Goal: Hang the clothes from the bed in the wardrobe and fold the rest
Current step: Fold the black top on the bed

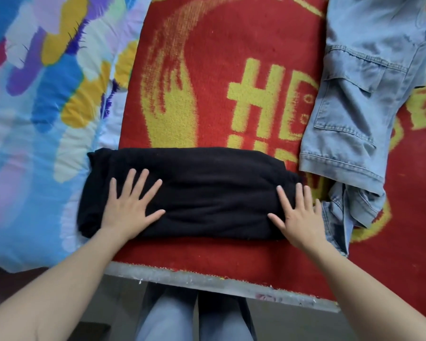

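Observation:
A black garment (pixel 207 193), folded into a wide flat rectangle, lies across the near part of the bed on a red and yellow blanket (pixel 207 82). My left hand (pixel 130 205) rests flat on its left half with the fingers spread. Flat on the garment's right end is my right hand (pixel 298 212), fingers straight. Light blue jeans (pixel 359 94) lie loose on the blanket at the right, one leg reaching down beside my right hand.
A quilt (pixel 40 107) with blue, yellow and purple patches covers the left side of the bed. The grey bed edge (pixel 207 279) runs just below the blanket, with my legs in blue trousers (pixel 167 318) under it.

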Demonstrator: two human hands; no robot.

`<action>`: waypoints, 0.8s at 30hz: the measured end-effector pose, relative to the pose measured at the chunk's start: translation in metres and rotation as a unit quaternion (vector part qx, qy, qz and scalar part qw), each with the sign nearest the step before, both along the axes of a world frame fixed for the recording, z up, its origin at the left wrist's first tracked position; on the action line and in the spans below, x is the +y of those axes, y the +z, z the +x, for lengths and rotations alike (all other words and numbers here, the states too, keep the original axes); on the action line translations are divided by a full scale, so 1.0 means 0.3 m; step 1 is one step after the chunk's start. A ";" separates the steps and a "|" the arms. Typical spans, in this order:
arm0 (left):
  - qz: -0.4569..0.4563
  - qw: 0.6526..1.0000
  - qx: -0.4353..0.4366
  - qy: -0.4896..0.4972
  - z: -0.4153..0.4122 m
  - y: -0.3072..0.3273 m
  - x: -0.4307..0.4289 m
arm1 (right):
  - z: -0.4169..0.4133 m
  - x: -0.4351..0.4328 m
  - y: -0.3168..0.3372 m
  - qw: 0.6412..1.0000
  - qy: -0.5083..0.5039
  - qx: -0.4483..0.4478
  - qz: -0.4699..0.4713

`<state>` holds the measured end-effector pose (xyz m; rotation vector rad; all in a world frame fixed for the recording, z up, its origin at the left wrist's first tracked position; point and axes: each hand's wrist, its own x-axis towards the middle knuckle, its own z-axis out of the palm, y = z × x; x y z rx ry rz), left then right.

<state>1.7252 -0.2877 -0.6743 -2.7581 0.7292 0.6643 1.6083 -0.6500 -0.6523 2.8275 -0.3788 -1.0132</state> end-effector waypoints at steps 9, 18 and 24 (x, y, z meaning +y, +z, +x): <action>-0.059 0.996 -0.012 0.062 -0.043 0.082 -0.036 | 0.042 0.113 0.027 0.900 -0.390 -0.129 0.146; 0.001 0.999 0.007 0.050 -0.138 -0.038 -0.096 | 0.140 0.116 0.042 0.728 -0.599 -0.192 0.272; 0.010 0.998 0.057 0.036 -0.120 0.002 -0.065 | 0.139 0.140 0.138 0.669 -0.610 -0.241 0.350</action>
